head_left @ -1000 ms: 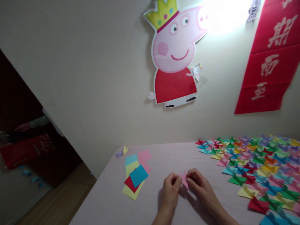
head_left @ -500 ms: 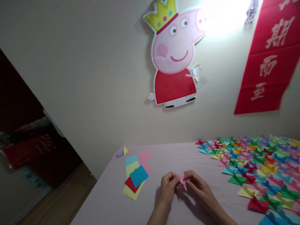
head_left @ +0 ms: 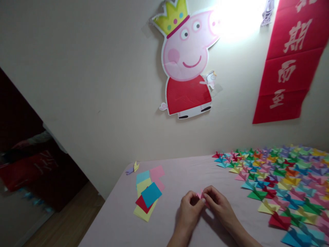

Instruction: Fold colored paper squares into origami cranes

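My left hand (head_left: 189, 208) and my right hand (head_left: 218, 205) meet over the pink table (head_left: 123, 219), fingers pinched together on a small folded pink paper (head_left: 199, 195). Only a tip of that paper shows between the fingertips. To the left lies a loose stack of flat coloured paper squares (head_left: 147, 195), blue on top with red, yellow and pink beneath. To the right spreads a field of several folded paper pieces (head_left: 277, 183) in many colours.
Two small folded bits, purple and yellow (head_left: 133, 168), sit at the table's far left corner. The table stands against a wall with a cartoon pig cutout (head_left: 186, 65) and a red banner (head_left: 285, 72). Wooden floor (head_left: 64, 223) lies beyond the left edge.
My hands have closed in tighter on the pink paper, hiding most of it. The view has shifted slightly right and down.
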`<state>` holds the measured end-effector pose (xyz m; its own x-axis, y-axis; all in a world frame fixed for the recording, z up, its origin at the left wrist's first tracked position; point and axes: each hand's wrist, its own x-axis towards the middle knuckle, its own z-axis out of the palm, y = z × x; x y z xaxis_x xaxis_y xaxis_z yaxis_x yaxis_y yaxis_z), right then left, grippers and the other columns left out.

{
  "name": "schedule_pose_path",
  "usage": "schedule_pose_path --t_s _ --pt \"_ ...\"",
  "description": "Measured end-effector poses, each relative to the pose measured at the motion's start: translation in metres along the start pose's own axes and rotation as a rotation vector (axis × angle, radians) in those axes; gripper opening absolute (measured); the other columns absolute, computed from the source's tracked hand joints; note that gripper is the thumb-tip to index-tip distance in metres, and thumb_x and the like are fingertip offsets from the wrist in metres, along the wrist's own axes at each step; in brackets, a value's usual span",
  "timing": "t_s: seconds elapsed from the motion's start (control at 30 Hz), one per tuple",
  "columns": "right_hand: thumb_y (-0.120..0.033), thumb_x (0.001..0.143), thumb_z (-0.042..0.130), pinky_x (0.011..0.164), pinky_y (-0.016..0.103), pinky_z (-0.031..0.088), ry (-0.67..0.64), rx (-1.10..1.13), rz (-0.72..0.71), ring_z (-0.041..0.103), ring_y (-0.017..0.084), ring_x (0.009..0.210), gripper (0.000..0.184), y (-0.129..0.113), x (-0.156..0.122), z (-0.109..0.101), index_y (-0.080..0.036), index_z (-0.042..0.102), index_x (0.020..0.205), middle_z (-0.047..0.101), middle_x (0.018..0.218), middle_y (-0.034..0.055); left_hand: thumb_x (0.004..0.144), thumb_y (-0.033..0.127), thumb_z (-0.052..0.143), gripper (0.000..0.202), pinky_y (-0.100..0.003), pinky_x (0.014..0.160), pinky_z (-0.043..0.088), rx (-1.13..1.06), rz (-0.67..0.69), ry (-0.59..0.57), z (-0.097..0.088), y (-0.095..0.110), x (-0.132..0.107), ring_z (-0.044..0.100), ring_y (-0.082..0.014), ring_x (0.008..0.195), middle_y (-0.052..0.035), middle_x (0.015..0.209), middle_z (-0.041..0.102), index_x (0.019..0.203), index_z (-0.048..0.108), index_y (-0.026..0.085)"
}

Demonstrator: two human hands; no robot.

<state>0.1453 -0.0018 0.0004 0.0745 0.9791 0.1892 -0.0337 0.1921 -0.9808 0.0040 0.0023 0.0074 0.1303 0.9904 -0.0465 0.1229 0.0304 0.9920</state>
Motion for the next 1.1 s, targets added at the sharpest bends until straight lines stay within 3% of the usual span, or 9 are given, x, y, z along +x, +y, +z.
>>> schedule_pose_path --t_s 0.13,0.4,0.63,1.1 --pt "-0.053 0.076 0.071 0.057 0.027 0.046 0.009 0.048 -0.035 0.054 0.015 0.062 0.034 0.0 -0.001 0.002 -0.023 0.059 0.083 0.057 0.07 -0.0026 0.075 0.045 0.066 0.028 -0.026 0.063 0.035 -0.036 0.063 0.005 0.002 -0.006 0.002 0.045 -0.0154 0.065 0.0021 0.064 0.053 0.067 0.059 0.019" --pt "-0.06 0.078 0.068 0.062 0.028 0.048 0.021 0.069 -0.024 0.057 0.016 0.065 0.043 0.002 -0.004 0.004 -0.024 0.058 0.1 0.059 0.073 -0.002 0.072 0.047 0.07 0.032 -0.026 0.062 0.037 -0.125 0.101 0.023 0.002 -0.009 0.005 0.046 -0.0144 0.062 0.0022 0.059 0.054 0.062 0.056 0.019" --pt "-0.062 0.074 0.07 0.057 0.029 0.041 -0.002 -0.016 0.038 0.051 0.015 0.059 0.043 -0.003 -0.003 0.003 -0.02 0.063 0.071 0.057 0.062 -0.0021 0.07 0.041 0.072 0.024 -0.027 0.067 0.043 -0.158 0.125 0.056 0.002 -0.008 0.005 0.055 -0.0172 0.069 -0.0002 0.069 0.062 0.073 0.063 0.019" --pt "-0.057 0.078 0.07 0.069 0.033 0.046 -0.01 0.041 -0.028 0.057 0.02 0.073 0.036 0.001 -0.003 0.002 -0.021 0.065 0.076 0.062 0.073 0.0009 0.072 0.046 0.073 0.03 -0.027 0.067 0.043 -0.165 0.16 0.144 0.007 -0.016 0.003 0.053 -0.0176 0.071 -0.0008 0.071 0.06 0.073 0.061 0.019"
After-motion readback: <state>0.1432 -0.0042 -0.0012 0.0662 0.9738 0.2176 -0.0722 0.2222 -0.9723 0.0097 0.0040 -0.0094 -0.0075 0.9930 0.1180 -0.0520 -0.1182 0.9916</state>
